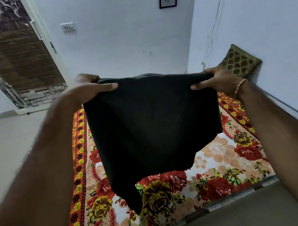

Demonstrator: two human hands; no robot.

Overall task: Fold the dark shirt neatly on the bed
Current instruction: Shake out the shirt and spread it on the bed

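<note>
Now my left hand (pixel 91 89) and right hand (pixel 216 80) pinch the top corners of the dark shirt (pixel 151 120), which hangs between them over the bed (pixel 227 159), limp and light, best held at these corners.

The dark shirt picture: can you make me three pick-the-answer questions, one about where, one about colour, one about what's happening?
1. Where is the dark shirt?
A. flat on the bed
B. held up above the bed
C. on the floor

2. Which colour are the biggest flowers on the bedsheet?
A. red
B. blue
C. purple

3. How is the shirt held?
A. one hand
B. nobody holds it
C. both hands

Answers:
1. B, it hangs in the air over the sheet.
2. A, the big roses are red.
3. C, the left hand and right hand pinch its top corners.
</note>
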